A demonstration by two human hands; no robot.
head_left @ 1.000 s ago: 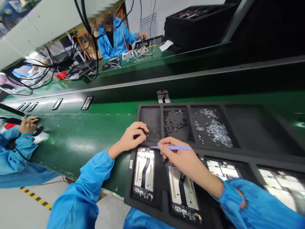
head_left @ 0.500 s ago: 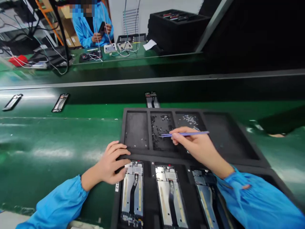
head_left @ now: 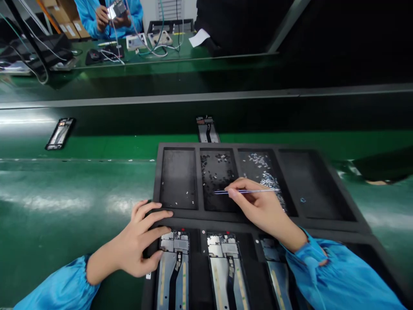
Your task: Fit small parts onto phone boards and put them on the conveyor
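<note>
I see the right hand (head_left: pixel 263 213) pinching tweezers (head_left: pixel 250 191), tips leftward over the speckled foam compartment (head_left: pixel 217 172), tip gap unclear; left hand (head_left: pixel 138 241) farther off, on the tray edge (head_left: pixel 190 216).

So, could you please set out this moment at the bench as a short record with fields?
left hand: the left hand rests on the black foam tray, fingers spread
right hand: the right hand pinches slim lilac-blue tweezers
tweezer tips: above tiny dark parts in a tray compartment
nearby: tiny silvery parts; black-framed phone assemblies in the tray's lower row
surface: glossy green conveyor belt
co-worker: a person in a blue smock, across the line, holding a phone
</note>
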